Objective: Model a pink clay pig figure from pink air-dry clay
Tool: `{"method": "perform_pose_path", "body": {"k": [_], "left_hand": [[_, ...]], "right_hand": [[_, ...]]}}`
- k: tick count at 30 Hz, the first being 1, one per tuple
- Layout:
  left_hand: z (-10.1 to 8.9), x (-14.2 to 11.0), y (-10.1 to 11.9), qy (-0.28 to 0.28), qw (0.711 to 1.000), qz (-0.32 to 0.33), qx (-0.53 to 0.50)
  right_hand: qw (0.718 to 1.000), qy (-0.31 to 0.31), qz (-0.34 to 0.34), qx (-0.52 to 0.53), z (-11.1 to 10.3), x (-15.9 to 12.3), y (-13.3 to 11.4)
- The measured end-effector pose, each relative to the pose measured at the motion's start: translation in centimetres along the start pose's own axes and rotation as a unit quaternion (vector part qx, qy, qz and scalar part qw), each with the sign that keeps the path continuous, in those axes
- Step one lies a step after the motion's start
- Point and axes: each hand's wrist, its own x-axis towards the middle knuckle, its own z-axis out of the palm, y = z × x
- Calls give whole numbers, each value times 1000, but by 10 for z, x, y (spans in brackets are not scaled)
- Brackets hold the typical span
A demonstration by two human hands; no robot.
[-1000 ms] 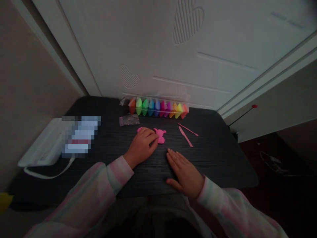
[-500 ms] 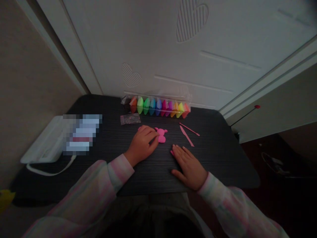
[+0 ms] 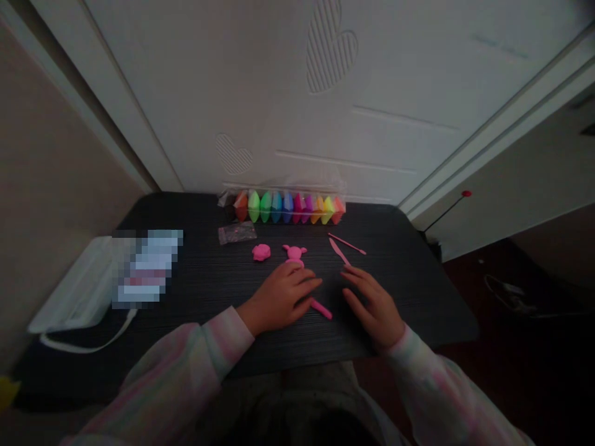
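Head cam view, the only one I've got. The surface (image 3: 400, 254) is black with a fine, ridged grain, kinda like wood. On it there's a little pink figure (image 3: 294, 253), smooth and doughy looking, with a rounded head and two ears sticking out sideways; its lower part is hidden by me. Left of it sits a pink lump (image 3: 261, 252), crumpled and bumpy, not touching anything. A smooth pink roll (image 3: 322, 311), basically a fat little stick with a rounded end, pokes out from under my left fingers (image 3: 307, 287).

Behind all that: a row of coloured wedges (image 3: 276, 208), brown through green and blue to orange, in crinkly clear film, with a flat see-through packet (image 3: 237, 233) just in front. Off to the right lie two slim pink tools, a flat knife (image 3: 337, 249) and a thin rod (image 3: 347, 243), nearly meeting at their far ends.

Pose-wise, my left arm comes in low with the palm down, fingers stretched loosely rightward over the roll, right below the figure. Can't tell if they're pinching it or just lying over it. My right fingers (image 3: 365, 280) are spread and lightly bent, gripping nothing, tips angled in by the knife's near end. Fuzzy-looking pastel striped sleeves (image 3: 227, 341) on both arms.
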Motion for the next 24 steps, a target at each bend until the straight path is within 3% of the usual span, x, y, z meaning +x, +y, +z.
{"method": "perform_pose_path", "body": {"k": [2,5,11,19,24], "left_hand": [[4,1,8,-49,999,16,10],[8,2,15,-79,996,24,33],[5,-1,13,-66,998,9,13],[7,-3,10,35,996,-56,55],[9,-5,11,8,993,-81,80]], "right_hand": [[996,40,56,-57,0,10,14],[988,59,102,-96,3,28,35],[979,43,151,-133,12,59,59],[976,-3,170,-135,8,54,38],[974,-79,181,-111,12,50,26]]}}
